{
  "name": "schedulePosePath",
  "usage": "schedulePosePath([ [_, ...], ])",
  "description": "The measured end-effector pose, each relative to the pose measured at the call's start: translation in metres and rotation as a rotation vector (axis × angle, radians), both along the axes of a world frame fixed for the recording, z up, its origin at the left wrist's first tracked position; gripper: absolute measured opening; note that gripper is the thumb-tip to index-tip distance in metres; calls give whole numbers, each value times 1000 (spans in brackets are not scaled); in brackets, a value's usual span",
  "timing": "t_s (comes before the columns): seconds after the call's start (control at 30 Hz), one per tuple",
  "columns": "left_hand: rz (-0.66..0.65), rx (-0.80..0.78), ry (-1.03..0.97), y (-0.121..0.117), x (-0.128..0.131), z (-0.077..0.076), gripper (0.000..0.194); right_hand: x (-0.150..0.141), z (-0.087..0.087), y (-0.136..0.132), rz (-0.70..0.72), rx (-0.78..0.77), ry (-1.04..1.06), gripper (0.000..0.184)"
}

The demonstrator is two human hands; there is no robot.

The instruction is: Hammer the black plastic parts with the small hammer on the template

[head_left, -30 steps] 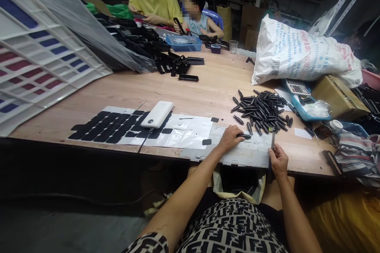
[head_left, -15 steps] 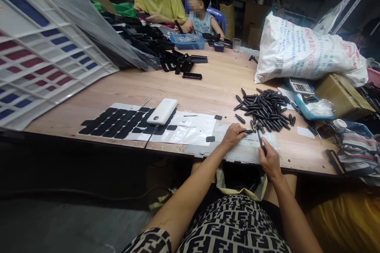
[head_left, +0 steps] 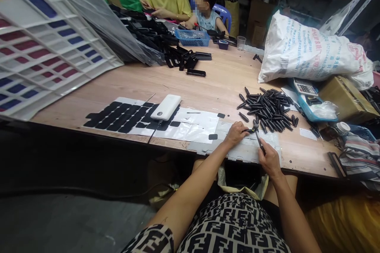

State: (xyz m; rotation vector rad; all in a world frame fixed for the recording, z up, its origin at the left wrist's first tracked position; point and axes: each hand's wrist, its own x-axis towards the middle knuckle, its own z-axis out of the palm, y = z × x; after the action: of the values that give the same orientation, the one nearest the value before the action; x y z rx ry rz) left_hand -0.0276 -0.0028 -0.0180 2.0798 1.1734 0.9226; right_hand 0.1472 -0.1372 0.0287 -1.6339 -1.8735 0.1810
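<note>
My left hand [head_left: 236,134] is closed on a slim black piece [head_left: 247,130], whose far end points right over a clear mat [head_left: 237,148] at the table's front edge. In my right hand [head_left: 270,159] is a small hammer [head_left: 260,141], gripped by its dark handle end. The hammer's head is at the tip of the black piece; whether they touch I cannot tell. Just beyond both hands lies a heap of black tapered pieces [head_left: 268,106], similar in colour to the held one.
A white power bank [head_left: 166,107] rests on a sheet of black stickers [head_left: 114,116] to the left. Toward the right are a white sack [head_left: 314,53], a blue tray [head_left: 314,112] and a carton [head_left: 344,99]. Two people sit across the table by a blue basket [head_left: 192,39].
The view has shifted slightly, so the table's things appear further right. The hammer's head has moved a little left toward the black piece's tip. Both hands keep their hold.
</note>
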Motion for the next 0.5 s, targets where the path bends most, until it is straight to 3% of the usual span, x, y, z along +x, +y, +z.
schedulePosePath([
  [0.23, -2, 5, -18, -1, 0, 4, 11, -10, 8, 2, 36, 44, 52, 45],
  [0.5, -6, 6, 13, 0, -1, 4, 13, -3, 0, 4, 32, -25, 127, 44],
])
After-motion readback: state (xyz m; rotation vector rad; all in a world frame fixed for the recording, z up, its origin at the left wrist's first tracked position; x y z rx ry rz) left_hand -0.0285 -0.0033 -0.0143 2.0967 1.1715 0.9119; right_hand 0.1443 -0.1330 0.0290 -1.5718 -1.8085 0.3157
